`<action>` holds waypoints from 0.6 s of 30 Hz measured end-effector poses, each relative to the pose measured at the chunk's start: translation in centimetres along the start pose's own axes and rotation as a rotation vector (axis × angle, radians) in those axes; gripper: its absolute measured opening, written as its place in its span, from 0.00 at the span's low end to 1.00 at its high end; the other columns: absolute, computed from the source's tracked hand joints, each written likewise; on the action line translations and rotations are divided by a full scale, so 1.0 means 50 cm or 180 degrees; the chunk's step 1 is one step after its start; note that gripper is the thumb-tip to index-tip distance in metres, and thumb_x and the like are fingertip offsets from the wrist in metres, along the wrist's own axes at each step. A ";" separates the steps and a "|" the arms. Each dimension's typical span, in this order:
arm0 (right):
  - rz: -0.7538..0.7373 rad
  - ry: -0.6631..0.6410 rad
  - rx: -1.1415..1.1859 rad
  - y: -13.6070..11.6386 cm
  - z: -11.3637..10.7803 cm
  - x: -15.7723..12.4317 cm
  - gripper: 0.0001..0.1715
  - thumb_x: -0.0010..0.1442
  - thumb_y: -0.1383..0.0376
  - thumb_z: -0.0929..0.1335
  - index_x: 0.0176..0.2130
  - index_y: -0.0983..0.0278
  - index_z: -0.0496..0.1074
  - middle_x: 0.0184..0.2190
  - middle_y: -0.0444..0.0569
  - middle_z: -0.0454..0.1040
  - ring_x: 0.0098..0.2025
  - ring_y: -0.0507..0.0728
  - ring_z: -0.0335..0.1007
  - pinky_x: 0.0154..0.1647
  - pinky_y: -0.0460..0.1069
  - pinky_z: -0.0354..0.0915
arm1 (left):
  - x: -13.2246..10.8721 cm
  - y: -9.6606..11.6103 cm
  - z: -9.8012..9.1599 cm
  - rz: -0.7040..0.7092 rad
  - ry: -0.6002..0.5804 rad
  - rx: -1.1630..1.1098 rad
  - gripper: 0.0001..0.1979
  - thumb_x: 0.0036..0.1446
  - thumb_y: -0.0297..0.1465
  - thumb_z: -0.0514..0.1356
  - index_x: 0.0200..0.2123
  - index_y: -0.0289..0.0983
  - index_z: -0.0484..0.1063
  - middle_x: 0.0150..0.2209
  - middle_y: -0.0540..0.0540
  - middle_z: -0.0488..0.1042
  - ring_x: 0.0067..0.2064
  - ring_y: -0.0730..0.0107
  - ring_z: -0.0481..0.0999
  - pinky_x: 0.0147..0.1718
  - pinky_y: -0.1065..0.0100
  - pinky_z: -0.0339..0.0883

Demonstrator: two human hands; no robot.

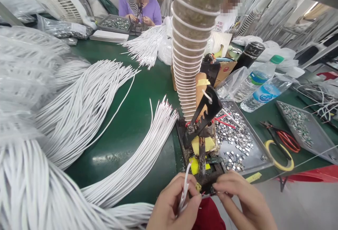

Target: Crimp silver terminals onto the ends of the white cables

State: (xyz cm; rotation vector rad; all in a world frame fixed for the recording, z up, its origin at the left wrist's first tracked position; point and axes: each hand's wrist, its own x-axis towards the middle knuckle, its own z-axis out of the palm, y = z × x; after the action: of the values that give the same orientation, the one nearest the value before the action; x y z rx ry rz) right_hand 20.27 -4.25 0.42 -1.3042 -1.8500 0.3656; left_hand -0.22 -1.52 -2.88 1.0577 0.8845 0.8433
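Note:
My left hand point(174, 203) is closed around a white cable point(185, 186), whose stripped end points up past the fingers. Thin reddish wire tips show by its thumb. My right hand point(241, 198) is pinched at the front of the bench fixture; a tiny dark thing seems to be at its fingertips, too small to name. Just beyond both hands stands the dark metal fixture point(202, 159), which carries a wooden-handled tool point(201, 82) in a black notched bracket point(204, 115). Small metal parts point(237, 142) fill much of the grey tray point(257, 157) to the right.
A ribbed hose point(194, 39) comes down behind the fixture. Bundles of white cables point(137, 156) cover the left of the green table point(113, 159). On the right are water bottles point(261, 94), pliers point(283, 138), yellow tape point(280, 165) and another tray point(319, 138). Two people sit opposite.

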 end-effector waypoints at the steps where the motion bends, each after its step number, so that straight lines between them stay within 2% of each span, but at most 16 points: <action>1: -0.0045 -0.0018 0.0005 -0.004 0.005 0.003 0.08 0.70 0.72 0.68 0.43 0.59 0.76 0.32 0.43 0.82 0.32 0.49 0.80 0.39 0.42 0.76 | 0.000 0.003 0.000 -0.0075 -0.0058 -0.0101 0.14 0.66 0.40 0.66 0.31 0.39 0.75 0.37 0.47 0.75 0.37 0.66 0.70 0.39 0.70 0.63; 5: -0.0140 -0.0038 0.0050 -0.011 0.025 0.009 0.07 0.71 0.71 0.68 0.43 0.60 0.76 0.31 0.44 0.82 0.30 0.49 0.79 0.37 0.42 0.76 | -0.002 0.003 -0.001 -0.0314 -0.0189 -0.0454 0.17 0.65 0.43 0.68 0.31 0.37 0.75 0.36 0.47 0.76 0.36 0.66 0.71 0.40 0.71 0.65; 10: -0.0100 0.0125 -0.0154 -0.003 0.028 -0.008 0.08 0.71 0.70 0.68 0.44 0.60 0.78 0.32 0.45 0.79 0.32 0.51 0.78 0.40 0.45 0.77 | 0.003 0.009 0.001 -0.0330 -0.0056 -0.0499 0.09 0.61 0.32 0.70 0.31 0.37 0.76 0.35 0.48 0.78 0.34 0.69 0.70 0.38 0.72 0.65; 14: -0.0017 0.0138 -0.0238 0.008 0.031 -0.042 0.15 0.68 0.74 0.67 0.51 0.60 0.77 0.39 0.48 0.80 0.39 0.52 0.82 0.45 0.44 0.78 | 0.009 0.027 0.006 -0.0356 0.0053 -0.0497 0.07 0.58 0.27 0.70 0.30 0.37 0.76 0.35 0.48 0.79 0.35 0.69 0.72 0.38 0.72 0.66; 18: 0.0078 0.0440 -0.0008 0.013 0.049 -0.055 0.12 0.66 0.74 0.68 0.46 0.58 0.73 0.40 0.49 0.81 0.40 0.53 0.84 0.43 0.44 0.80 | 0.014 0.039 0.010 -0.0373 0.0160 -0.0517 0.07 0.59 0.26 0.69 0.29 0.38 0.77 0.36 0.48 0.79 0.37 0.67 0.74 0.39 0.72 0.67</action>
State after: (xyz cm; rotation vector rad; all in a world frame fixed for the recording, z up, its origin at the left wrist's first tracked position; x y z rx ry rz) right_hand 19.18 -5.89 -2.75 -1.3215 -1.7210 0.2789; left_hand 0.20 -0.56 -1.04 0.8386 0.8957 0.8315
